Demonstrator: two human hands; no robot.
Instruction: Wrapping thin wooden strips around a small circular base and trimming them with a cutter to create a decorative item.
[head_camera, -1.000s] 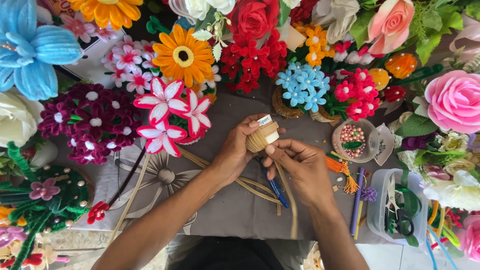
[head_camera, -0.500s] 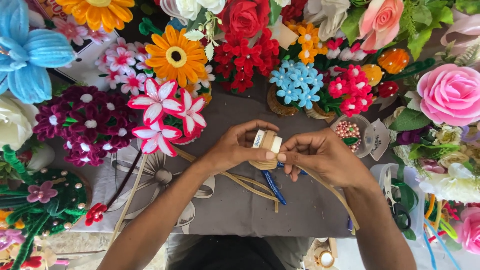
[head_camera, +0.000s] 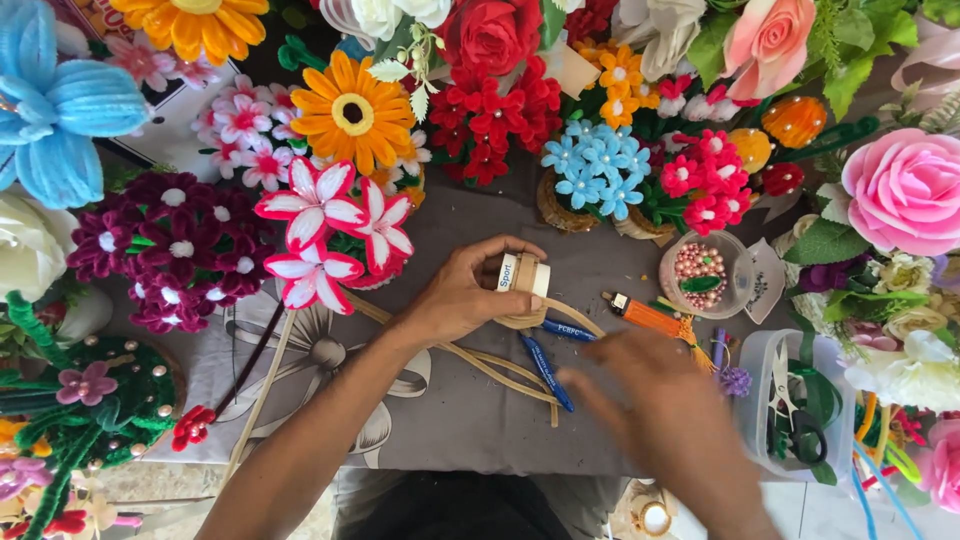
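Small tan roll of tape with a white label (head_camera: 524, 283): held upright near the middle of the grey cloth-covered table (head_camera: 460, 420), just above its surface. Left hand (head_camera: 468, 296) grasps it, thumb over the top edge, fingers curled round the far side and under. A flat tan strip (head_camera: 480, 362) runs from beneath the roll down and right across the cloth; a second strip loops off to the right of the roll.

Right hand (head_camera: 668, 408): motion-blurred, low and right of the roll, clear of it. Fingers look spread and loose, nothing visibly held; the blur keeps the reading uncertain.

Just below the roll: two blue pens (head_camera: 548, 372) lying on the cloth, one crossing toward the right hand. Right of them, an orange-handled tool with a black tip (head_camera: 645, 315) and some orange thread beside it.

Further right: round clear plastic tub of pink beads (head_camera: 703, 274), lid lying open next to it. Clear rectangular plastic box (head_camera: 800, 415) at the table's right edge, holding scissors and green ribbon.

Ringing the work area: handmade pipe-cleaner flowers. Pink-and-white star-shaped blooms (head_camera: 330, 230) just left of the left hand; dark purple cluster (head_camera: 170, 250) beyond them; orange daisy (head_camera: 352, 112) above; red blooms (head_camera: 495, 115) at top centre; pale blue small flowers in a basket (head_camera: 598, 170); large pink rose (head_camera: 905, 190) far right; large blue flower (head_camera: 62, 105) top left.
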